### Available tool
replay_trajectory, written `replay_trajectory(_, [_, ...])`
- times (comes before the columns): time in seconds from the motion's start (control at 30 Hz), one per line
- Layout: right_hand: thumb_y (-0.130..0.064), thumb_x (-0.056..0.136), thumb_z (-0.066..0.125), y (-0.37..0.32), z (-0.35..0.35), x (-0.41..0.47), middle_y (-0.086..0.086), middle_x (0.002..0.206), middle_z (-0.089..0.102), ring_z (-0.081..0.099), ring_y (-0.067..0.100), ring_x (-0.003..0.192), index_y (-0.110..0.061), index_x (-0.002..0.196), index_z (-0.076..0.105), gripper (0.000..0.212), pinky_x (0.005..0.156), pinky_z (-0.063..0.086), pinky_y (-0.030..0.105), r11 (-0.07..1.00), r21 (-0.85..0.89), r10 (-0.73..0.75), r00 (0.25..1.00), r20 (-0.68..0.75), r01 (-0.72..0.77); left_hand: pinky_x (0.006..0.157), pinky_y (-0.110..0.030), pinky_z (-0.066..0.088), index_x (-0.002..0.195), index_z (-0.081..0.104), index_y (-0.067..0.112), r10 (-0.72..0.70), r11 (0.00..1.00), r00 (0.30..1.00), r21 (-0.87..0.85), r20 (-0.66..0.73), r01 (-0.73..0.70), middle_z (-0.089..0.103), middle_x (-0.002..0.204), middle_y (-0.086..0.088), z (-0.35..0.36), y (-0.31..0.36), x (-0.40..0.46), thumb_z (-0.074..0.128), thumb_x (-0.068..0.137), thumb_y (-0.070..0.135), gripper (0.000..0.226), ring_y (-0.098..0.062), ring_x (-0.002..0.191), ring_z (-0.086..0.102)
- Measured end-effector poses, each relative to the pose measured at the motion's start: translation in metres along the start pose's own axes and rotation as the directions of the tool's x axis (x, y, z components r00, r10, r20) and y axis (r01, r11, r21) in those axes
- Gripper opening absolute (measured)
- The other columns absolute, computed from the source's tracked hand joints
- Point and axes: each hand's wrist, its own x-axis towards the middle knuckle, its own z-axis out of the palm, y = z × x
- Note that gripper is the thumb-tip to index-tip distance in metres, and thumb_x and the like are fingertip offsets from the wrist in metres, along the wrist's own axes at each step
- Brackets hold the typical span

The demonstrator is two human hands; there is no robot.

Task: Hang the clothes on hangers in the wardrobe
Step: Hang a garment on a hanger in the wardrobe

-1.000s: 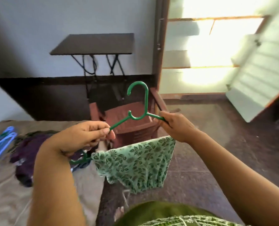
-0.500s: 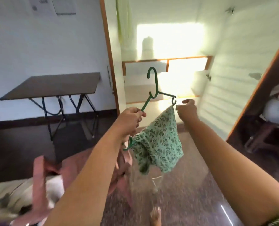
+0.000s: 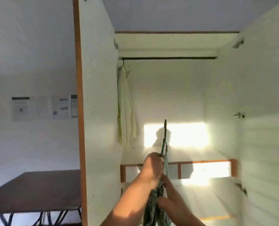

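Note:
I see the green hanger [image 3: 165, 136] edge-on, its hook pointing up inside the open wardrobe, well below the dark rail [image 3: 168, 58]. My left hand [image 3: 151, 170] grips the hanger's arm. A green leaf-patterned garment [image 3: 151, 209] hangs from it, down between both hands. My right hand [image 3: 168, 188] is lower and closer to me, and it pinches the garment against the hanger's near end. How its fingers lie is blurred.
A white garment [image 3: 125, 105] hangs at the rail's left end. The wardrobe's left door [image 3: 96, 95] and right door [image 3: 265, 111] stand open on either side. Drawers [image 3: 204, 170] sit low inside. A brown folding table [image 3: 34, 190] stands at the left, with papers [image 3: 41, 108] on the wall above it.
The view has swung up to the wardrobe's hanging space. Both hands have carried the hanger and garment closer to the wardrobe and turned the hanger edge-on, and the hands are now closer together.

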Motion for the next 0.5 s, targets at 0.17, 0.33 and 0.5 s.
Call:
replay_trajectory(0.17, [-0.006,0.087,0.060,0.029,-0.038,0.134,0.002,0.117,0.061,0.061,0.012,0.093,-0.021,0.141,0.031,0.063,0.065,0.039,0.006,0.981,-0.157,-0.164,0.919,-0.359,0.114,0.053,-0.025,0.043,0.072,0.046,0.020,0.143,0.989,0.988,0.052,-0.060,-0.140,0.049,0.070,0.002,0.048,0.040,0.123,0.039,0.096,0.007,0.028,-0.011,0.056,0.046])
replay_trajectory(0.33, [-0.005,0.095,0.045,0.027,-0.105,0.256,-0.011,0.073,0.053,0.049,-0.002,0.062,-0.022,0.094,0.052,0.019,0.054,0.036,0.007,0.926,-0.235,-0.370,0.834,-0.409,0.295,0.046,-0.025,0.032,0.083,0.053,0.004,0.299,0.954,0.934,0.103,-0.198,-0.283,0.045,0.063,-0.008,0.074,0.094,0.234,0.037,0.085,-0.007,0.019,-0.019,0.048,0.039])
replay_trajectory(0.5, [-0.009,0.086,0.042,0.015,-0.144,0.375,0.002,0.061,0.045,0.041,0.015,0.054,-0.020,0.061,0.045,0.028,0.047,0.031,0.023,0.863,-0.396,-0.454,0.826,-0.336,0.313,0.079,-0.034,0.049,0.076,0.055,0.018,0.457,0.873,0.864,0.295,-0.211,-0.390,0.058,0.080,-0.004,0.077,0.149,0.324,0.058,0.085,0.008,0.014,-0.025,0.081,0.058])
